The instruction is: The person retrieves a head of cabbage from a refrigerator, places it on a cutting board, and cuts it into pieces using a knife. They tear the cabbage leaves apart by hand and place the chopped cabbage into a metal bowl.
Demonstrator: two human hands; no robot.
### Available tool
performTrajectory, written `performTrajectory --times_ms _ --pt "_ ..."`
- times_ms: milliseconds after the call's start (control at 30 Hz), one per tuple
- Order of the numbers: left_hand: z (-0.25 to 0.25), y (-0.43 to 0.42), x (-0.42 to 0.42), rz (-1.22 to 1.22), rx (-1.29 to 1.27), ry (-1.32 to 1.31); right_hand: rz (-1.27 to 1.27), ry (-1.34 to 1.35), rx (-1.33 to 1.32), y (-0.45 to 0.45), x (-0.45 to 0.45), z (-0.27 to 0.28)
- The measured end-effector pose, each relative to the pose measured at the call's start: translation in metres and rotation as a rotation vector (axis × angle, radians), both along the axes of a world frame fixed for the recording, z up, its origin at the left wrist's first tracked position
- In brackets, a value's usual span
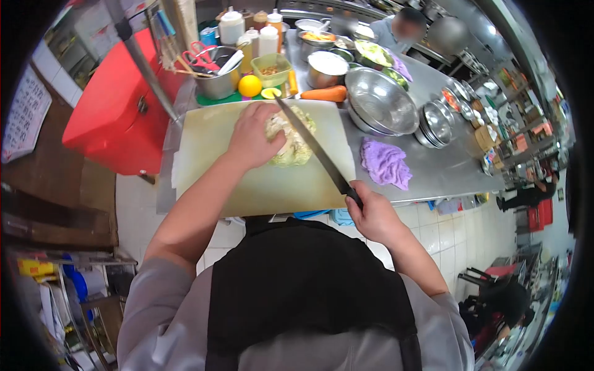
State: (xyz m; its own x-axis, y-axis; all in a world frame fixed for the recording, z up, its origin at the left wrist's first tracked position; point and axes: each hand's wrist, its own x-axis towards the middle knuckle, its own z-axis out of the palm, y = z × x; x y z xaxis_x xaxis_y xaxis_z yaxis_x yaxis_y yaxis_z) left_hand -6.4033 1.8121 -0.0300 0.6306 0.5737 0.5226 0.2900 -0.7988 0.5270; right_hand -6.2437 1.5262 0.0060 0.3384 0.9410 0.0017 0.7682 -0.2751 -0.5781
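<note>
My right hand [372, 214] grips the black handle of a long kitchen knife [315, 147]. The blade slants up and left over a pale green cabbage [296, 153]; whether its edge touches the leaves I cannot tell. My left hand [255, 137] presses on the cabbage's left side with bent fingers and holds it down. Under both lies a large whitish cutting board [210, 179]. Just past its far edge are a lemon half [270, 93], an orange-yellow round fruit [250, 86] and a carrot [324, 94].
Metal bowls, a big colander [382, 99] and a purple cloth [385, 163] stand to the right. Sauce bottles [268, 41] and a metal pot [219, 83] with scissors are at the back left. A red bin [117, 117] adjoins the table. A person [390, 34] is across the counter.
</note>
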Motion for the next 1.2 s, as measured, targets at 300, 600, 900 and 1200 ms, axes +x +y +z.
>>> performTrajectory --times_ms 300,600,900,1200 --pt "-0.002 -0.001 0.003 0.043 0.064 0.077 -0.07 0.029 0.004 -0.017 0.005 0.0" --pt "-0.015 -0.006 -0.006 0.036 0.159 -0.001 -0.027 0.044 0.05 -0.019 0.004 0.003" --pt "-0.008 -0.01 -0.01 0.017 0.171 -0.038 0.014 -0.031 -0.071 -0.012 -0.002 0.023" --pt "-0.009 -0.008 -0.012 -0.009 0.149 -0.025 0.084 -0.158 -0.117 -0.004 0.0 0.038"
